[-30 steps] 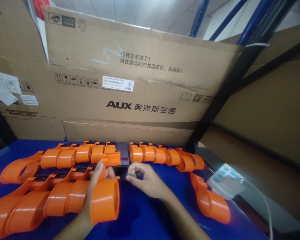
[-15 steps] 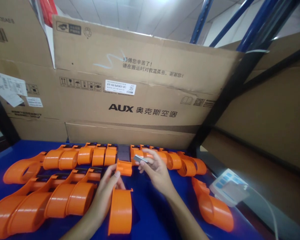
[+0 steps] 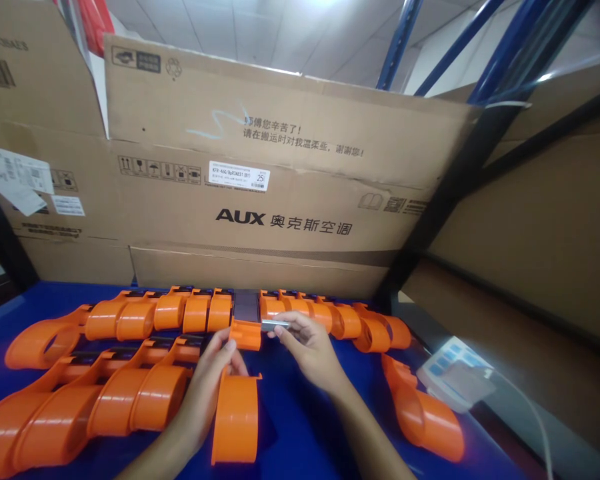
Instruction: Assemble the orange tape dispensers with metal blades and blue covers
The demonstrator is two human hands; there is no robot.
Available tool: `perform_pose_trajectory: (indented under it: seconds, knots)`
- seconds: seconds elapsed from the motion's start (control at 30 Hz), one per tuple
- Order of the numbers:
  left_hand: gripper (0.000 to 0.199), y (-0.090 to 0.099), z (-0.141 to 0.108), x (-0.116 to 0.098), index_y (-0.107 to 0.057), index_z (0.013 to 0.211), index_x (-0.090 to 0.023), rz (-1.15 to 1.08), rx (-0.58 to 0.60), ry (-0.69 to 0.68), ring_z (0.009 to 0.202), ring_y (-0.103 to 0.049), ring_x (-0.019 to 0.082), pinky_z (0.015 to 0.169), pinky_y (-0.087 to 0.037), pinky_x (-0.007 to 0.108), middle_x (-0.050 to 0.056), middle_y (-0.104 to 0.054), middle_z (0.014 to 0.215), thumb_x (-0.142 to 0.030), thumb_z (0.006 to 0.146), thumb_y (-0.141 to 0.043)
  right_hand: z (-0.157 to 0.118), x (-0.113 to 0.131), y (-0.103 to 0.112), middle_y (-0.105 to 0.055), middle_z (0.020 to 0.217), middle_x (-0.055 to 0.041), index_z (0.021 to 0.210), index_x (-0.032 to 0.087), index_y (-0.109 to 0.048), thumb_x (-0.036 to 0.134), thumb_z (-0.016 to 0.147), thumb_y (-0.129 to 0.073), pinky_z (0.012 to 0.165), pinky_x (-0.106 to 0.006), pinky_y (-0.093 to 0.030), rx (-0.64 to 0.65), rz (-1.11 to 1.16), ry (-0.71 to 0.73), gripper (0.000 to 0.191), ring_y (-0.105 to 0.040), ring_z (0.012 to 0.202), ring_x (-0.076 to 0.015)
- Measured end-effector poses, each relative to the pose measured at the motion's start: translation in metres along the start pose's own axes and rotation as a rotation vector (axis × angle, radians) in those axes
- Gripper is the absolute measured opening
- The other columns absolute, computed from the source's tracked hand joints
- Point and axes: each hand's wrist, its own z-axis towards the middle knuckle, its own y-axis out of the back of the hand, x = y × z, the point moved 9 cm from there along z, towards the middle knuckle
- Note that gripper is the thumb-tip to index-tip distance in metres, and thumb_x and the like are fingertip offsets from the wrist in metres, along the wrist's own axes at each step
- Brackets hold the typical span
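Observation:
My left hand (image 3: 219,360) grips an orange plastic part (image 3: 236,420) by its upper end, with the wide ring hanging below. Between the fingers and thumb of my right hand (image 3: 303,340) is a small silver metal piece (image 3: 275,325), level, its left end at the right side of the orange part's top. Whether the end sits inside the part cannot be told. Just behind stands a dark grey block (image 3: 246,305) between the orange parts of the back row.
Similar orange parts (image 3: 163,397) line the blue surface (image 3: 300,433) at left and back. One loose orange part (image 3: 427,420) lies at right, near a white and blue box (image 3: 455,373) with a cable. Large cardboard (image 3: 180,220) stands behind; a dark rack post (image 3: 425,207) rises at right.
My right hand has moved the metal piece left and slightly down, turning it level against the orange part's top. My left hand and the orange part have shifted slightly left.

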Motion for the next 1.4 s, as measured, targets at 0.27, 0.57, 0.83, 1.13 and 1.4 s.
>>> perform_pose_trajectory:
  seconds: [0.27,0.57,0.83,1.13,1.4]
  knots:
    - [0.042,0.000,0.002,0.003,-0.063,0.105,-0.021,-0.007,0.015,0.010,0.048,-0.054,0.013,0.051,-0.042,0.021,-0.002,-0.066,0.058,-0.057,0.086,-0.071,-0.003,0.012,-0.006,-0.079,0.093,-0.0064,0.104,0.021,-0.073,0.041,0.091,-0.076,0.088,-0.039,-0.059,0.046,-0.041,-0.004,0.024,-0.076,0.088,-0.0227]
    - [0.045,-0.003,-0.002,-0.004,-0.062,0.112,-0.021,0.009,0.012,-0.012,0.050,-0.056,0.014,0.053,-0.043,0.022,-0.003,-0.066,0.061,-0.057,0.087,-0.070,-0.001,0.009,-0.001,-0.078,0.098,-0.0068,0.112,0.022,-0.075,0.045,0.089,-0.077,0.080,-0.035,-0.060,-0.035,-0.070,0.001,0.032,-0.073,0.087,-0.0219]
    - [0.042,0.006,-0.001,-0.006,-0.065,0.086,-0.021,0.040,-0.053,-0.052,0.055,-0.055,0.015,0.056,-0.042,0.023,-0.002,-0.063,0.062,-0.063,0.086,-0.069,-0.002,0.011,0.009,-0.078,0.092,-0.0064,0.109,0.025,-0.083,0.047,0.089,-0.076,0.066,-0.035,-0.059,-0.081,-0.100,0.007,0.031,-0.069,0.078,-0.0233]
    - [0.043,0.007,-0.001,-0.003,-0.070,0.097,-0.020,0.043,-0.054,-0.035,0.060,-0.056,0.015,0.062,-0.045,0.023,-0.001,-0.065,0.065,-0.061,0.086,-0.071,-0.007,0.026,-0.014,-0.076,0.113,-0.0074,0.110,0.028,-0.083,0.044,0.096,-0.070,0.103,-0.047,-0.052,0.051,-0.125,0.086,0.025,-0.068,0.110,-0.0277]
    - [0.046,0.002,-0.002,-0.003,-0.066,0.070,-0.019,0.086,-0.014,-0.025,0.057,-0.054,0.014,0.059,-0.043,0.025,0.000,-0.065,0.064,-0.062,0.082,-0.074,-0.010,0.032,-0.027,-0.074,0.124,-0.0090,0.119,0.028,-0.080,0.039,0.100,-0.064,0.103,-0.046,-0.052,0.138,-0.200,0.103,0.027,-0.068,0.114,-0.0279]
